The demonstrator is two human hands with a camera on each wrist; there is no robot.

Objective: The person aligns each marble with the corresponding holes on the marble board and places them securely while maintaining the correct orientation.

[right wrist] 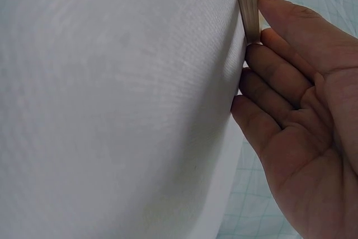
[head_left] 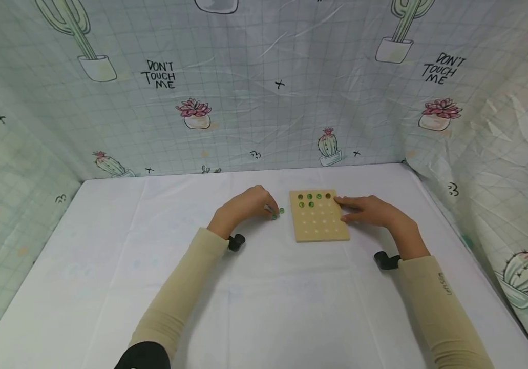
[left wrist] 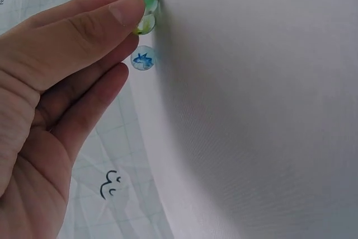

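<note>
You are in a small booth [head_left: 28, 154], screened by printed cloth [head_left: 245, 46] at the back and on both sides. The cloth shows cacti [head_left: 330, 146] in pots and the words "DON'T TOUCH ME" [head_left: 159, 76]. In front of you is a white tabletop [head_left: 291, 307]. Whether this booth stands in a home, a lab or an office, you cannot tell from these views.

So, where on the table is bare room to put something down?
The table is bare between its left edge and the left sleeve, and between that and the right sleeve, in front of the board. It is crowded between the left hand and the board, where marbles lie, and at the board's right edge, which the right hand touches.
</note>
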